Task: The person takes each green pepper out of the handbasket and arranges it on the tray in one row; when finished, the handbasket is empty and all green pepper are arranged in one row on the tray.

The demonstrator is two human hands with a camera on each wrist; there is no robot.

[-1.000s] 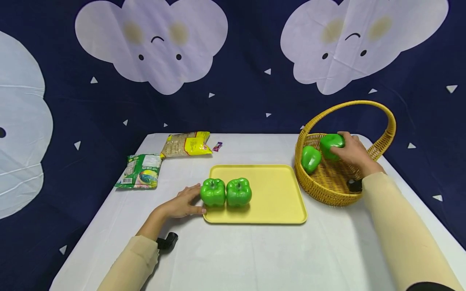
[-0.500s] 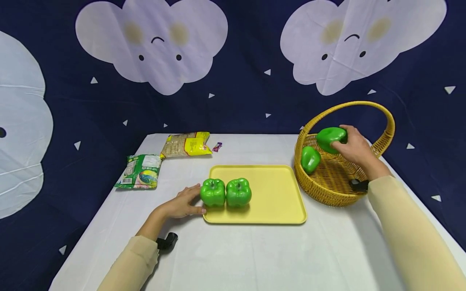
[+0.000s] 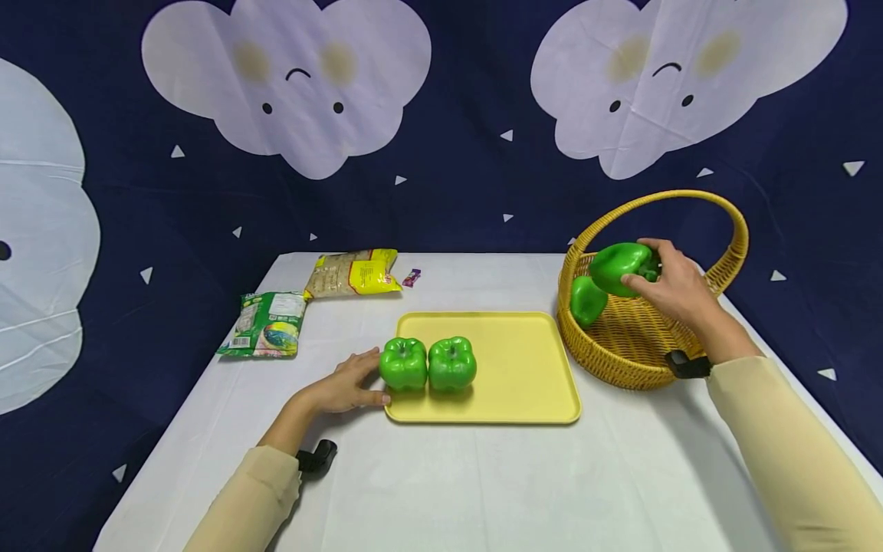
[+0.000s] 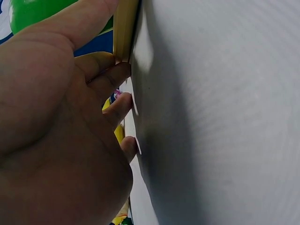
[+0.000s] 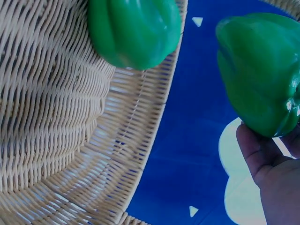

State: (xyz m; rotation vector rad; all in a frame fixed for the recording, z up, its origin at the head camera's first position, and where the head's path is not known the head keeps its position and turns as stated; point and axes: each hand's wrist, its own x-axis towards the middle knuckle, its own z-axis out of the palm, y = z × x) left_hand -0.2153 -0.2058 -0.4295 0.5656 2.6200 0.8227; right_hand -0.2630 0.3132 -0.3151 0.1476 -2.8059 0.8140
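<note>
My right hand (image 3: pixel 679 287) grips a glossy green bell pepper (image 3: pixel 616 267) near its stem end, thumb in front. The pepper lies on its side in the air over the wicker basket (image 3: pixel 621 376), under the arched handle. Against the basket's left wall rests another green bell pepper (image 3: pixel 586 305), seen in the right wrist view as the upper pepper (image 5: pixel 136 35). Two more bell peppers (image 3: pixel 403 366) stand side by side on the left part of the yellow tray (image 3: pixel 527 368). My left hand (image 3: pixel 348 386) rests with fingers spread at the tray's left edge, close beside the nearer pepper.
A green packet (image 3: pixel 270 325) lies on the white table (image 3: pixel 441 491) at the left. Behind it are yellow-ended bags (image 3: pixel 355 274) and a small purple wrapper (image 3: pixel 411 277). A dark blue cloud-print cloth (image 3: pixel 469 169) hangs at the back.
My right hand has lifted the bell pepper from the basket floor and tilted it so its stem faces right; it has since shifted slightly left. The left hand has stayed still.
</note>
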